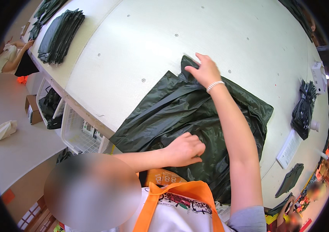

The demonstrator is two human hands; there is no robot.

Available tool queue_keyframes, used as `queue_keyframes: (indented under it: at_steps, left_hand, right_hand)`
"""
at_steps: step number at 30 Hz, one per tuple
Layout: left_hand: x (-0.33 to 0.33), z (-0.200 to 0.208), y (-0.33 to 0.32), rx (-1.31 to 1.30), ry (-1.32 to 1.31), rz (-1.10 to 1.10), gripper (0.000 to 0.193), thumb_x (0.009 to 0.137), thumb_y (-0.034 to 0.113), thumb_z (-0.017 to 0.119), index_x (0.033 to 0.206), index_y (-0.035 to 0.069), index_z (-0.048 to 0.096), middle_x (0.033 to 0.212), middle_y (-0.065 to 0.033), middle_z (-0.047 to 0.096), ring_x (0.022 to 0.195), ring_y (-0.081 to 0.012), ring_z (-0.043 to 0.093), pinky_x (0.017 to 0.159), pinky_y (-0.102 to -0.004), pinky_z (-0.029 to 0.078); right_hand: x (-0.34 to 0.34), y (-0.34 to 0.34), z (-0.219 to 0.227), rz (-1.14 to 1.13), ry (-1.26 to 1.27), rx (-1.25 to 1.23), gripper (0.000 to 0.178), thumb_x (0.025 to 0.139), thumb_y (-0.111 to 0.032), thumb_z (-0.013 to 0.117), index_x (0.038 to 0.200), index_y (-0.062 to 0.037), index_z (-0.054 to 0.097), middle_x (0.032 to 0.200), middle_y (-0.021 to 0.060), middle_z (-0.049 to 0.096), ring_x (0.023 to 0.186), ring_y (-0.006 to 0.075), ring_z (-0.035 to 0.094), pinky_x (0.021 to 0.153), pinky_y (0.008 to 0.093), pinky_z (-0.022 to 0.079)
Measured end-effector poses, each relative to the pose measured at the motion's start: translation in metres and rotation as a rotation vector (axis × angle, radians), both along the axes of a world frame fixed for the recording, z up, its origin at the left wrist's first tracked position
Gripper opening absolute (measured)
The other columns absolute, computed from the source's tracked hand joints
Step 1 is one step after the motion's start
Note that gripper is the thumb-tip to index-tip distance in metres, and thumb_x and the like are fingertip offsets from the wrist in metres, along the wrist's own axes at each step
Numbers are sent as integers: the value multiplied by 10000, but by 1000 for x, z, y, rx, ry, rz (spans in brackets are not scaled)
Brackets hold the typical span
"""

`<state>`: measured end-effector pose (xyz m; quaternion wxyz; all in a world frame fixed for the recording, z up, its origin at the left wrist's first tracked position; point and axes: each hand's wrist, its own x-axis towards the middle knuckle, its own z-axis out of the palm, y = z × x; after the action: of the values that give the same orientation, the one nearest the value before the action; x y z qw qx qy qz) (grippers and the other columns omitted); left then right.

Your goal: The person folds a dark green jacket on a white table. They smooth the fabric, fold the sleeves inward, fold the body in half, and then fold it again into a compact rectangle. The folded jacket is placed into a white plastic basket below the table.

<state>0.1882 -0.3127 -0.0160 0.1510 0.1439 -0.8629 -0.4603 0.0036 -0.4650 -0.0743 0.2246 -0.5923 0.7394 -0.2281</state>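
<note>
A large dark green, thin, shiny plastic-like piece [164, 112] lies creased before me, its near edge reaching my body; I cannot tell its exact kind. My right hand [205, 72], with a pale beaded band at the wrist, is over a small flap [187, 62] at its far edge. The thumb and fingers there are apart, nothing gripped between them. Nearer me, my left hand [186, 150] rests over the creased middle with curled fingers. Its palm faces down, so whatever it may hold is hidden.
The white table [152, 42] curves away. Stacked dark folded pieces [60, 36] lie far left; a tied dark bundle [304, 110] and white box [319, 77] stand right. White baskets [75, 129] are below the left edge. Other people work at both sides.
</note>
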Motion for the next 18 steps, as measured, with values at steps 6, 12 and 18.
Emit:
queue_keyframes:
  at_steps: [6,12,18]
  left_hand:
    - [30,-7,-83,-208,108,854,408,701,181,769,1023,24,574,1058,-136,592,976,-299,566,901,-371,432]
    - [12,8,-105,732,171,676,368,790,116,712,1104,-39,599,932,-87,649,834,-144,598,732,-272,486]
    - [12,61,-64,949,473,673,187,818,30,670,995,-27,646,846,-36,658,737,-66,593,674,-202,484]
  right_hand:
    - [-10,11,18,-9,-409,128,213,769,-217,722,799,-17,654,652,38,593,631,132,529,610,279,428]
    - [-3,73,104,-122,-750,-98,134,849,-127,672,895,-9,629,747,-63,566,654,17,451,601,193,378]
    - [28,154,155,-229,-321,-471,227,928,-180,578,1072,-5,558,868,30,583,705,80,496,644,225,436]
